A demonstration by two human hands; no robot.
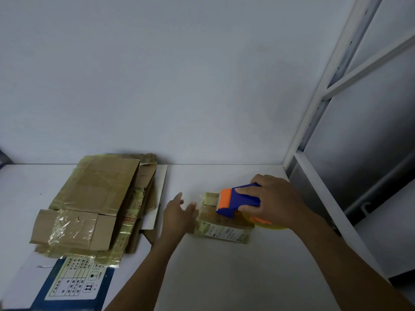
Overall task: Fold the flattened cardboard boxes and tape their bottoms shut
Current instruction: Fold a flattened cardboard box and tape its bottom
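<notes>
A small folded cardboard box (222, 230) with printed labels and glossy tape stands on the white table (224, 272) right of centre. My right hand (274, 200) grips a blue and orange tape dispenser (239, 199) with a yellowish tape roll (267, 224), its orange blade end on the box's top. My left hand (179, 215) rests with straight fingers against the box's left side. A pile of flattened, tape-covered cardboard boxes (94, 203) lies at the left.
A blue and white flattened carton (74, 286) lies at the front left under the pile. A white wall rises behind the table. A white metal shelf frame (325, 90) stands at the right, beside the table's right edge.
</notes>
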